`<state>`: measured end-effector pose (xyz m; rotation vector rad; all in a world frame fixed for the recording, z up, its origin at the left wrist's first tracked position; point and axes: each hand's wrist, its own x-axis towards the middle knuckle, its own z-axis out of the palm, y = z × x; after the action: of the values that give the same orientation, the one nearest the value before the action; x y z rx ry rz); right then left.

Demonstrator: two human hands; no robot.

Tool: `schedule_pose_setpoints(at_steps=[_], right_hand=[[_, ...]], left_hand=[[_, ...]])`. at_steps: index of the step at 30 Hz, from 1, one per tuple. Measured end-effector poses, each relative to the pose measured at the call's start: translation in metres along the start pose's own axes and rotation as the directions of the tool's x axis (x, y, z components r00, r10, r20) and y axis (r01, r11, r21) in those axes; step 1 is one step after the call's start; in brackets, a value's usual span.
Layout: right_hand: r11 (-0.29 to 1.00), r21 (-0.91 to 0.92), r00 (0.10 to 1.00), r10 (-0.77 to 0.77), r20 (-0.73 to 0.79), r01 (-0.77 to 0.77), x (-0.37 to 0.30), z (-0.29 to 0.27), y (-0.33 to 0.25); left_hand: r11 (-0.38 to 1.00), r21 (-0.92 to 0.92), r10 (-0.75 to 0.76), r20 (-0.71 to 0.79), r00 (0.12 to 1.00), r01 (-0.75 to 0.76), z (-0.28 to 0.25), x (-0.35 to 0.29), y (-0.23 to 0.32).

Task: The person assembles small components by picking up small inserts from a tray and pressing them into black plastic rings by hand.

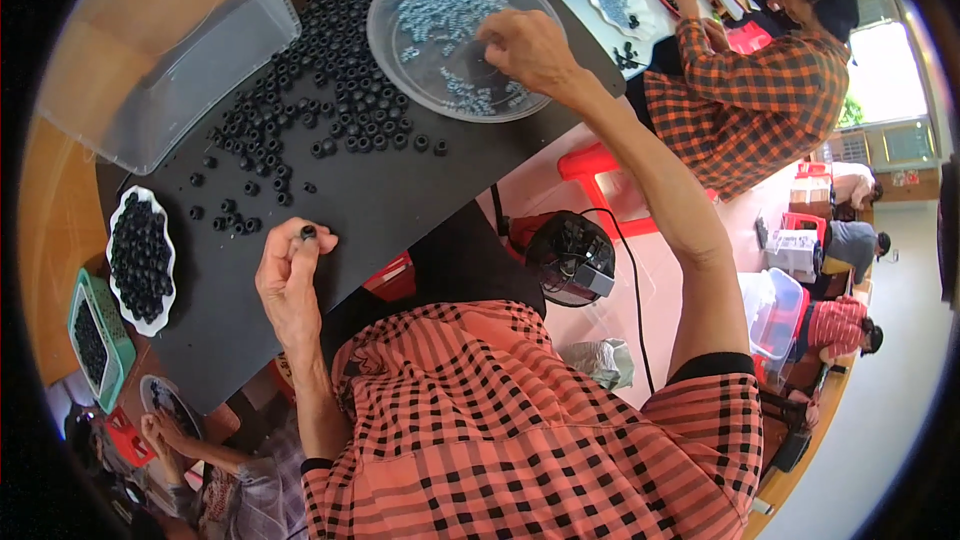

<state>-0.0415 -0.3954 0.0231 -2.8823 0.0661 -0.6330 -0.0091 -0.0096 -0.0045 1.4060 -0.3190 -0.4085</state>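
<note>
My left hand (288, 282) is closed in a pinch around a small black ring-like part (308, 232), its hollow end facing up, just above the near edge of the dark table. My right hand (532, 48) reaches over a round clear plastic tub (385, 60), its fingers drawn together inside the rim. Whatever those fingertips may hold is hidden. Small pale-blue pieces (450, 12) lie scattered across the tub's bottom. Left of the tub spreads a heap of black hollow parts (335, 50), with several loose ones strewn toward my left hand.
A scalloped white dish (170, 285) full of black parts stands at the table's left, beside a green basket (120, 360). A large clear bin (185, 110) lies behind it. Co-workers sit at right (765, 90) and lower left (250, 485). A red stool (585, 165) stands on the floor.
</note>
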Motion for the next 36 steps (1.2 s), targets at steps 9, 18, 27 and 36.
schedule_pose_setpoints(at_steps=[9,18,27,36], right_hand=[[0.619,0.737,0.963,0.188,0.194,-0.270,0.010,-0.011,-0.152],[0.272,0.947,0.980,-0.056,0.191,-0.169,-0.005,0.039,-0.215],[0.351,0.935,0.996,-0.055,0.070,-0.047,-0.011,0.054,-0.220],[0.345,0.936,0.997,-0.022,0.079,-0.067,-0.014,0.054,-0.225]], left_hand=[[0.935,-0.338,-0.092,0.053,0.994,0.104,0.002,0.002,-0.001],[0.862,-0.496,-0.094,0.051,0.994,0.106,0.003,-0.003,0.000],[0.947,-0.317,-0.054,-0.003,0.999,0.050,0.002,-0.004,0.001],[0.971,-0.238,-0.010,-0.072,0.997,-0.008,0.002,-0.005,-0.001]])
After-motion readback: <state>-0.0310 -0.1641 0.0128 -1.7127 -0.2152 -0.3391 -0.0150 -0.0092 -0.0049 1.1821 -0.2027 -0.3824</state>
